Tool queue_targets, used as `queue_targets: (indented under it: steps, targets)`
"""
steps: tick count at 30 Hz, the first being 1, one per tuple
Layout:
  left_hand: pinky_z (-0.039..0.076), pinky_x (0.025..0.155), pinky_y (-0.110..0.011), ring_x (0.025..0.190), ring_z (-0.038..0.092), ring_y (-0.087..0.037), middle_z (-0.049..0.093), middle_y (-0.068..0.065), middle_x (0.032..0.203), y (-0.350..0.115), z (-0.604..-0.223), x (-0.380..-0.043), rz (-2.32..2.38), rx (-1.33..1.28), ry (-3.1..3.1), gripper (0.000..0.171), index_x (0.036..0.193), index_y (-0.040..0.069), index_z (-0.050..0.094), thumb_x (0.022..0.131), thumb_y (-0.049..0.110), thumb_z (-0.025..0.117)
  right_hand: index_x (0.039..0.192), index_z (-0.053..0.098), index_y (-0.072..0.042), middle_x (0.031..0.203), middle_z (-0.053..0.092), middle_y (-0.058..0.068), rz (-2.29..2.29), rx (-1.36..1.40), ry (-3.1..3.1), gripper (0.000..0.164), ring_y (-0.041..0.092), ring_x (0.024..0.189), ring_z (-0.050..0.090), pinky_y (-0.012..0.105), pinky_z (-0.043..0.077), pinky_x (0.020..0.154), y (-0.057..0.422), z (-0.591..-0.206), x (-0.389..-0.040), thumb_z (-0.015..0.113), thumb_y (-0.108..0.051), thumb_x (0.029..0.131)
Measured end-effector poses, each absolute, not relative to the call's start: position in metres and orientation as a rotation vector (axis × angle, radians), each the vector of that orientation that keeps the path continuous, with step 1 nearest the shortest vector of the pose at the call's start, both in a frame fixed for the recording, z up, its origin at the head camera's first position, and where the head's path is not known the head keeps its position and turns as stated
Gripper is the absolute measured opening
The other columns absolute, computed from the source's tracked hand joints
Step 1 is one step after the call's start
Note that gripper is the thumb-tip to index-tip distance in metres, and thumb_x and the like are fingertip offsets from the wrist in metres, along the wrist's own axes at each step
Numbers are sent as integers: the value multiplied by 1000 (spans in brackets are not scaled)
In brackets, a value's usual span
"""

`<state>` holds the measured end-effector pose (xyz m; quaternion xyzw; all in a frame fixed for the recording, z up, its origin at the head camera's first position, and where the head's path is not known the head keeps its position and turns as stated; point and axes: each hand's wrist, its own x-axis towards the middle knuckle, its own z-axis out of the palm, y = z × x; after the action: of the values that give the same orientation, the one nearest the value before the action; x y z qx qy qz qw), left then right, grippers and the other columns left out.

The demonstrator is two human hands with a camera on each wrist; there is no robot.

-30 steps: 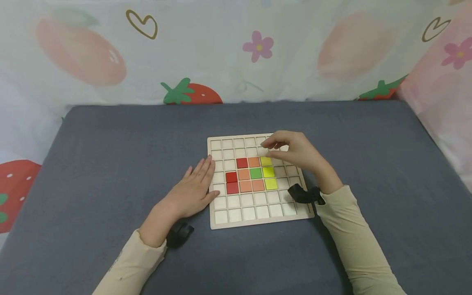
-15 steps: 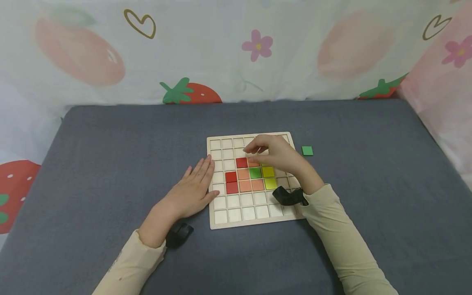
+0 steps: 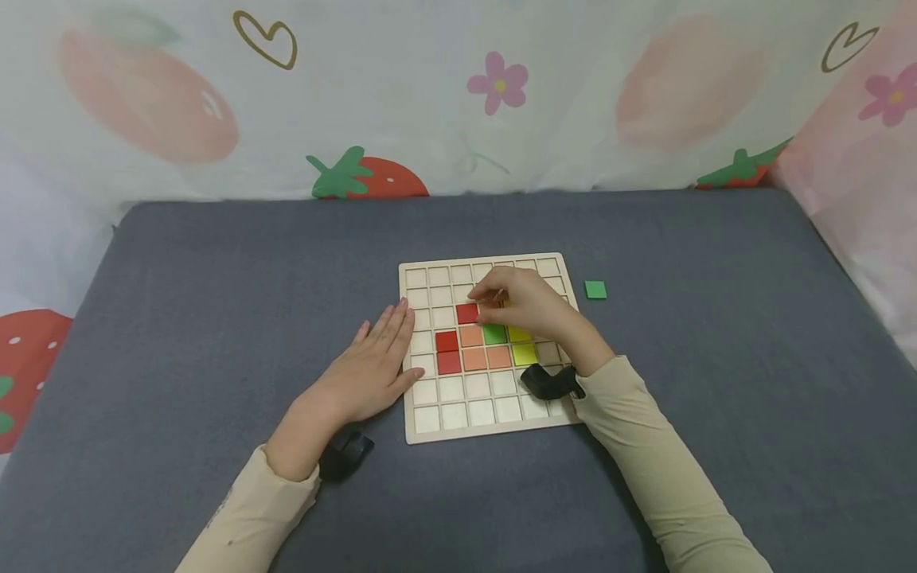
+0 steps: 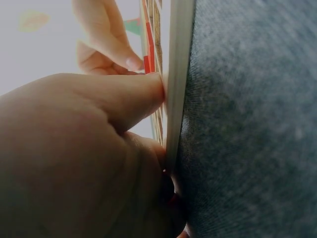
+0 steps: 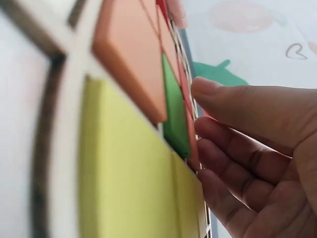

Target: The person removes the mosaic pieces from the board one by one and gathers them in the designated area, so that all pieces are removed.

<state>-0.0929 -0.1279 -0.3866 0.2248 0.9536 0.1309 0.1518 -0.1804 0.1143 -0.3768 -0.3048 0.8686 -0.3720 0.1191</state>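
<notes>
A pale wooden grid board (image 3: 454, 416) lies on the grey cloth. It holds red tiles (image 3: 447, 342), orange tiles (image 3: 474, 359), a green tile (image 3: 494, 334) and yellow tiles (image 3: 524, 354). My left hand (image 3: 372, 374) lies flat at the board's left side, its fingertips and thumb touching the rim. Over the upper-middle cells, beside the top red tile (image 3: 467, 313), my right hand (image 3: 526, 298) is bent with thumb and fingers apart. In the right wrist view, its fingertips (image 5: 205, 89) come close to the tiles; no tile shows between them. The hand hides the top orange tile.
One loose green tile (image 3: 595, 290) rests on the grey cloth (image 3: 688, 318), right of the board. A patterned curtain (image 3: 544, 119) hangs behind the table's back edge. Each wrist wears a black camera (image 3: 550, 382).
My right hand has moved left and slightly down, from the board's upper right to beside the top red tile, uncovering the loose green tile. The left hand stays in place.
</notes>
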Motion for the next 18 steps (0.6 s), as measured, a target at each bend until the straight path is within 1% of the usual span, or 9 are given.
queue_targets:
  steps: [5,10,18]
  targets:
    - [9,113,-51,143,1,-31,-2,-17,157,-128,-387,-93,370,649,2736,75,149,-4,5,99,36,45,103,71,-3,98,64,5,-1047,-947,2571,26,19,89,59,32,48,81,113,-379,-181,77,-11,80]
    - [9,113,-51,143,0,-31,-2,-17,157,-128,-387,-93,376,652,2733,75,149,-4,4,99,36,44,102,72,-4,94,61,5,-998,-1014,2594,26,18,84,54,32,45,76,113,-379,-180,77,-14,80]
    - [9,113,-51,143,0,-32,-3,-17,157,-129,-388,-94,371,661,2734,75,149,-5,5,99,36,44,101,72,-4,92,58,5,-952,-1027,2623,21,18,82,51,31,43,74,111,-382,-181,75,-13,82]
